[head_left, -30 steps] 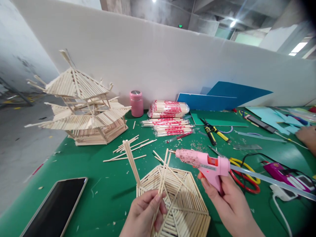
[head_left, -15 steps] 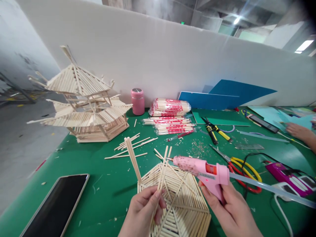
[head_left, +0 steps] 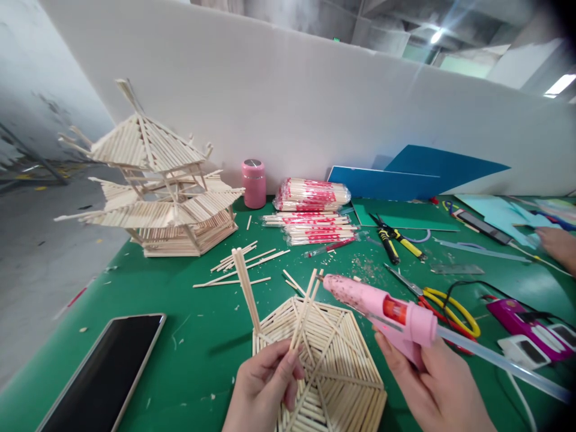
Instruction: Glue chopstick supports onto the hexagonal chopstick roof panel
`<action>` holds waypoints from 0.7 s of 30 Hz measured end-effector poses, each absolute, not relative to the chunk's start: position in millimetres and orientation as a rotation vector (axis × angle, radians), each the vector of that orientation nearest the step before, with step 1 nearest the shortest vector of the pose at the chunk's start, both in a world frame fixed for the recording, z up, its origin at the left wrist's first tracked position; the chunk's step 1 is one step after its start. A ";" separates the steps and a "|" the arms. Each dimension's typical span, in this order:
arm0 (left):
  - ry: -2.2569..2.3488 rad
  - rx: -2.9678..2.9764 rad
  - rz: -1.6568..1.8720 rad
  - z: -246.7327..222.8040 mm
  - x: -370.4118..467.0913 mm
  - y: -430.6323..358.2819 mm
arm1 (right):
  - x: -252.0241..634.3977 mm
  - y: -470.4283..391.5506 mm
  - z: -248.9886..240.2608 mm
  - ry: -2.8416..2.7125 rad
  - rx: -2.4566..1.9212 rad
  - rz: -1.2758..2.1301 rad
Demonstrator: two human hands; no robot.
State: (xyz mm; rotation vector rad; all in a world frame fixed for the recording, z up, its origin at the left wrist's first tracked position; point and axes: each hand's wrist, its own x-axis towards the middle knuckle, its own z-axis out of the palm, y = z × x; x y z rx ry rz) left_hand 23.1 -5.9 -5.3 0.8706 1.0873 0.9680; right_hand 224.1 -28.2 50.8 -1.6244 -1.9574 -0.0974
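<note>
Left hand (head_left: 267,381): grip closed on two thin wooden sticks (head_left: 306,309), pinched between thumb and fingers near their lower ends, upper ends splayed slightly apart and pointing up and away. Right hand (head_left: 443,384): grip wrapped around the handle of a pink glue gun (head_left: 373,300), nozzle right at the top of the right-hand stick; can't tell if it's touching. Clear glue stick (head_left: 504,361) runs out the back of the gun. Held sticks are over a many-sided stick panel (head_left: 346,384) lying flat on the green table (head_left: 202,360), crossed by ribs meeting near its middle. Stick bundle (head_left: 246,288) stands up at the panel's left corner, leaning a bit left. Phone (head_left: 105,369) at near left, screen dark. Far left: two-roofed stick pavilion (head_left: 150,198). Loose sticks (head_left: 258,261) behind the panel, then pink jar (head_left: 254,185) and plastic-wrapped stick packs (head_left: 312,195) near the white partition (head_left: 288,108). Yellow-and-black pliers (head_left: 393,239) and scissors (head_left: 407,282) beyond the gun. Co-worker's hand (head_left: 558,245) at the right edge, beside light-blue sheets (head_left: 490,213).
</note>
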 end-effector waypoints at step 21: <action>1.159 0.948 1.070 0.4 17.0 -5.5 | 232.4 -31.8 64.9 -2.027 -1.676 -0.404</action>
